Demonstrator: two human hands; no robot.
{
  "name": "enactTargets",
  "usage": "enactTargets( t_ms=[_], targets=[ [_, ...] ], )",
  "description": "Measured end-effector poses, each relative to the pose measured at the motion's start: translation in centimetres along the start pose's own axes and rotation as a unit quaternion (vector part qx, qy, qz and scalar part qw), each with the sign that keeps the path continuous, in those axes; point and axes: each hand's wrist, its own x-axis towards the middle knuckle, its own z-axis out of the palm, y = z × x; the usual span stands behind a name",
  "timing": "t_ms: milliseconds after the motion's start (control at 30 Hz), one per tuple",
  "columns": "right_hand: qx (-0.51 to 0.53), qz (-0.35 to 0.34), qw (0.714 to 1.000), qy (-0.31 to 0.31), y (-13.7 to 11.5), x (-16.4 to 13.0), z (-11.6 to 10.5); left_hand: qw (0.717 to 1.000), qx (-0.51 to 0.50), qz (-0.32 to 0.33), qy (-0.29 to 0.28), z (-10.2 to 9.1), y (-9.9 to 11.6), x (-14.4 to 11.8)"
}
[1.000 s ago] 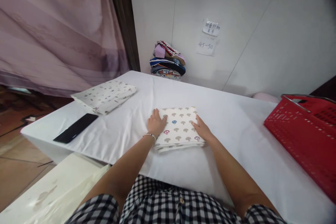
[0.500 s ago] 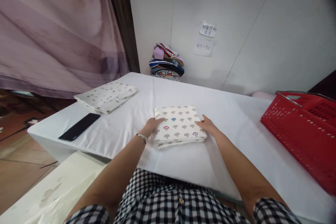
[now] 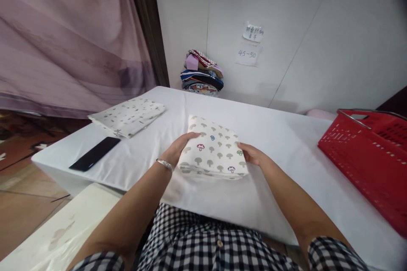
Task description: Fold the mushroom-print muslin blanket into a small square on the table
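Observation:
A folded white cloth (image 3: 216, 146) printed with grey mushrooms and a few coloured ones is held between my hands above the front part of the table. My left hand (image 3: 180, 146) grips its left edge, thumb on top and fingers hidden beneath. On the opposite side, my right hand (image 3: 251, 152) has hold of the right edge in the same way. The cloth tilts a little, its layered fold facing me. A second folded white cloth (image 3: 130, 115) with small dark prints lies at the table's left side.
A black phone-like slab (image 3: 95, 153) lies on the white-covered table (image 3: 280, 139) at left. The red basket (image 3: 359, 165) stands at the right. Against the wall is a stack of folded fabrics (image 3: 202, 74), left of paper notes (image 3: 249, 46). A pale surface (image 3: 70, 224) juts out at lower left.
Both hands have lifted the mushroom-print cloth off the table and tilted it, its far edge rising. My left hand has closed further round the left edge.

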Motion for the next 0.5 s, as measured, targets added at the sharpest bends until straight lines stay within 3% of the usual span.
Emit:
enactTargets(
  t_ms=[133,233,300,400,500],
  targets=[
    [0.026,-0.022,0.999,-0.003,-0.7,0.3,0.5,0.995,0.077,0.07,0.005,0.3,2.0,0.4],
    [0.004,-0.077,0.996,0.037,-3.8,0.5,0.3,0.974,0.17,0.148,0.011,0.1,5.0,1.3],
    [-0.019,-0.156,0.985,0.077,-6.8,0.7,0.1,0.947,0.237,0.219,0.015,0.2,7.6,1.9],
    [-0.045,-0.325,0.935,0.138,-11.0,1.0,-0.3,0.869,0.339,0.356,0.055,0.6,11.1,2.4],
    [-0.117,-0.431,0.869,0.212,-11.9,0.9,-0.8,0.748,0.428,0.49,0.127,0.4,12.1,3.0]
  ],
)
